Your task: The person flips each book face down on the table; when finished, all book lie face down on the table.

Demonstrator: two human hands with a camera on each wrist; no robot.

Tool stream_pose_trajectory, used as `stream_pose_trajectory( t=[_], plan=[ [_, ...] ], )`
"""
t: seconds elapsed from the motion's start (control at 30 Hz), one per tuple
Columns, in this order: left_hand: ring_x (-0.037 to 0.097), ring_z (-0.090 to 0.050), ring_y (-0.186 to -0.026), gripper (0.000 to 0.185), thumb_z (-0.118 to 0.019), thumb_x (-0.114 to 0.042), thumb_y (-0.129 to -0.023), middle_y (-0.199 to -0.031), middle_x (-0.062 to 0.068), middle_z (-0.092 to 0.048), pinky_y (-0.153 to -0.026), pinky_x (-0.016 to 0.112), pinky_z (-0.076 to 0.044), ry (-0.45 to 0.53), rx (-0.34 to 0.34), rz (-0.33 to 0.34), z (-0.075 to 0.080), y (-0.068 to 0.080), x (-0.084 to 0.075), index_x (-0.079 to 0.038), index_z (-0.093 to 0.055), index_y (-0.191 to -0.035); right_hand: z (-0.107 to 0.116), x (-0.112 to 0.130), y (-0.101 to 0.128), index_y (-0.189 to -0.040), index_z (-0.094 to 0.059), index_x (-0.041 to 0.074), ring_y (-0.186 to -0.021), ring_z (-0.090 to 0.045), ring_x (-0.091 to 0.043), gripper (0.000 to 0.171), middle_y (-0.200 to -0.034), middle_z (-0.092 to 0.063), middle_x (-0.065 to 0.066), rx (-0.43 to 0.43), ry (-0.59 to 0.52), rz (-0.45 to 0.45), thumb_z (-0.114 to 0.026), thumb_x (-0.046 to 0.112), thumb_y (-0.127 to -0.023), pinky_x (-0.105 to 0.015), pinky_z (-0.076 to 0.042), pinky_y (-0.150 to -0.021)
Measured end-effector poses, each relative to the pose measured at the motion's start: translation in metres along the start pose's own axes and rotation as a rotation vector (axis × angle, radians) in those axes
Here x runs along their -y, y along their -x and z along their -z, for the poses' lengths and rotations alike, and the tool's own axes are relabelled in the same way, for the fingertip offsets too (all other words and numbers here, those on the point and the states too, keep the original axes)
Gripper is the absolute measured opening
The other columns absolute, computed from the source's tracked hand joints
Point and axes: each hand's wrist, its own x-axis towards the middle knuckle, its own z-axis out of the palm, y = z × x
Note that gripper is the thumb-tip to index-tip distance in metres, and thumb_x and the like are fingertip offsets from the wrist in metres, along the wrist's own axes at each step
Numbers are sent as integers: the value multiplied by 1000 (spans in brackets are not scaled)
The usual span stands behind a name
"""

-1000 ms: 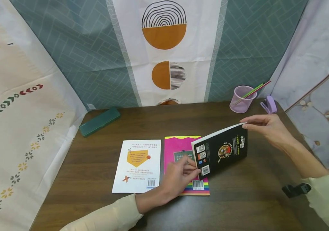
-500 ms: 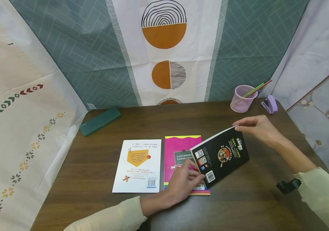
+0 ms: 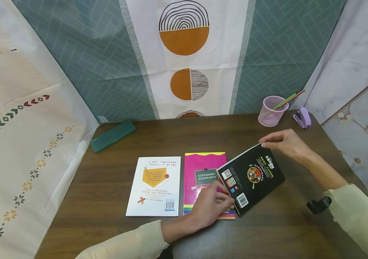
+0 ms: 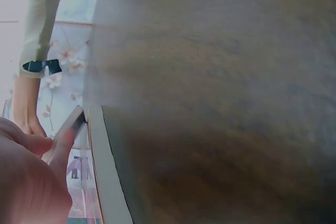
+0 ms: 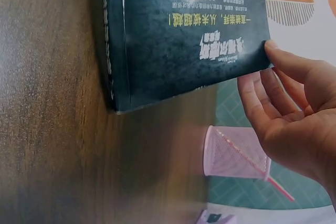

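A black book (image 3: 265, 187) is tilted above the right side of the pink book (image 3: 192, 169), its printed cover facing up. My left hand (image 3: 208, 208) pinches its near left corner, with fingers curled over the pink book. At the far corner, my right hand (image 3: 289, 145) grips the edge between thumb and fingers; the right wrist view shows the thumb on the cover and the fingers beneath. Left of the pink book lies a white book (image 3: 153, 194), flat on the table. In the left wrist view my left hand (image 4: 31, 182) fills the lower left corner.
A dark wooden table (image 3: 106, 194) carries everything. At the back right stand a pink mesh pencil cup (image 3: 271, 113) with pencils in it and a purple stapler (image 3: 303, 118). A green case (image 3: 113, 136) lies at the back left. Patterned cloths hang behind and beside the table.
The black book has turned and come lower toward the table's near side, its cover facing up more. My right hand has moved left, my left hand slightly right. The other two books have stayed put.
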Motion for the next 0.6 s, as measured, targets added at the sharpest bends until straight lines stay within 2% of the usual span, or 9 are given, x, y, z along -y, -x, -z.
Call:
stream_pose_trajectory(
  t=[0.13, 0.27, 0.47, 0.6],
  plan=[
    [15, -79, -77, 26, -77, -5, -98, -96, 7, -82, -74, 22, -62, 67, 22, 54, -1, -1, -2, -1, -57, -113, -3, 0, -3, -124, -77, 0, -96, -69, -19, 32, -116, -78, -15, 7, 43, 3, -77, 22, -101, -24, -54, -82],
    [17, -80, -78, 28, -78, -8, -98, -94, 7, -82, -73, 21, -61, 84, 43, 100, -1, -1, -3, 0, -57, -115, -6, -3, -7, -121, -78, 0, -95, -68, -22, 29, -113, -78, -14, 9, 72, 9, -77, 19, -100, -25, -53, -81],
    [15, -79, -80, 27, -77, -11, -99, -95, 7, -82, -72, 19, -59, 70, 54, 107, -1, 0, -3, 0, -59, -115, -11, -7, -12, -119, -79, 0, -95, -68, -20, 27, -112, -79, -15, 13, 61, 18, -78, 18, -99, -21, -53, -79],
    [9, -78, -85, 27, -77, -13, -99, -98, 5, -82, -80, 19, -57, 23, 62, 99, 0, 2, -3, -1, -62, -118, -13, -10, -15, -121, -78, -1, -98, -68, -23, 28, -113, -78, -16, 12, 68, 23, -78, 17, -99, -19, -51, -79]
  ],
)
